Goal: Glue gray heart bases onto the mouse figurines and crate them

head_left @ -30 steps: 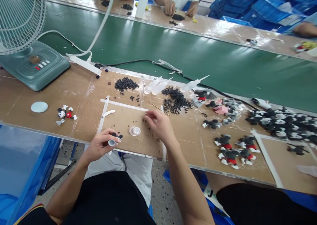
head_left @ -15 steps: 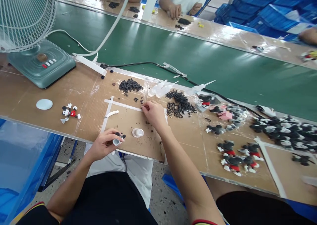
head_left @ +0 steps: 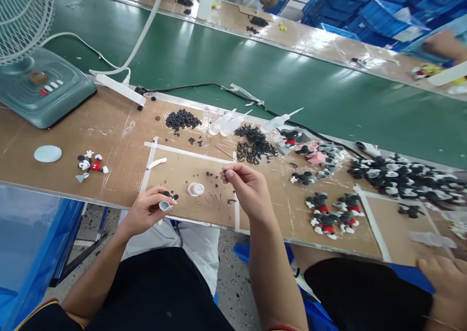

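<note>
My left hand [head_left: 148,210] is closed on a small mouse figure part [head_left: 165,205] with black ears and a grey, cup-like side, held above the front edge of the cardboard-topped table. My right hand [head_left: 250,189] pinches a tiny dark piece [head_left: 223,172] between thumb and fingertips, right of a small clear jar [head_left: 196,189]. Dark crumbs [head_left: 211,174] lie near those fingertips. Farther back are a pile of small black pieces [head_left: 182,120] and a heap of curved black pieces [head_left: 255,145]. A thin stick [head_left: 224,151] rests beside the heap.
To the left are a fan [head_left: 44,88], a pale blue oval [head_left: 47,153] and a mouse figure [head_left: 91,165]. Squeeze bottles [head_left: 228,123] lie at the back. Assembled figures [head_left: 324,219] and a black-and-white pile [head_left: 386,175] are at right. A neighbour's hand [head_left: 445,277] shows there.
My right hand has drawn back from beside the small black pieces toward me and right, pinching a tiny dark piece. My left hand keeps its hold. The view has shifted slightly.
</note>
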`<state>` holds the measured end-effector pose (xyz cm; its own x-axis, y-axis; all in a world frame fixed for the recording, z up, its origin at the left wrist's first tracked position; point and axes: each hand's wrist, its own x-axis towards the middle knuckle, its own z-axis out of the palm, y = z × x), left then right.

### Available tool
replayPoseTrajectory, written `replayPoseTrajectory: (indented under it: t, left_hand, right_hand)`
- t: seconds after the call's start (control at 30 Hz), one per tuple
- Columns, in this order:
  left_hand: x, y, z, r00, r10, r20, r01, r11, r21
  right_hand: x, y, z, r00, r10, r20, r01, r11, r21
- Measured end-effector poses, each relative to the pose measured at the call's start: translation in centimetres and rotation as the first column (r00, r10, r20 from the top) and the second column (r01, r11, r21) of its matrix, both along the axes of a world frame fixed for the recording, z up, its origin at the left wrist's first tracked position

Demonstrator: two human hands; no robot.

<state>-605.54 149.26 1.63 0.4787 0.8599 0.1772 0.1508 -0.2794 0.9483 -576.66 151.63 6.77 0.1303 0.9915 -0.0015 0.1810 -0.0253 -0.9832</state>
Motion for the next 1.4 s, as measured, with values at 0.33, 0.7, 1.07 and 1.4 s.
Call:
replayPoseTrajectory:
  t: [0.33,0.7,1.07,1.4]
  left_hand:
    - [0.4,-0.6,-0.5,0.998,0.05,0.043,-0.046,0.995,-0.091]
    - [0.5,-0.9,-0.6,0.995,0.059,0.075,-0.043,0.979,-0.199]
    - [0.4,-1.0,-0.5,0.997,0.04,0.069,-0.028,0.987,-0.16]
    - [0.4,-1.1,-0.6,0.994,0.061,0.091,-0.042,0.979,-0.198]
  right_hand:
    - [-2.2,-2.9,0.2,0.909,0.097,0.405,-0.166,0.977,0.138]
    - [-3.4,-2.8,-0.9,0.809,0.103,0.579,-0.249,0.952,0.178]
    - [-3.6,-2.5,-1.4,0.784,0.121,0.609,-0.276,0.946,0.168]
    - [-3.7,-2.6,-1.3,0.76,0.113,0.64,-0.303,0.933,0.195]
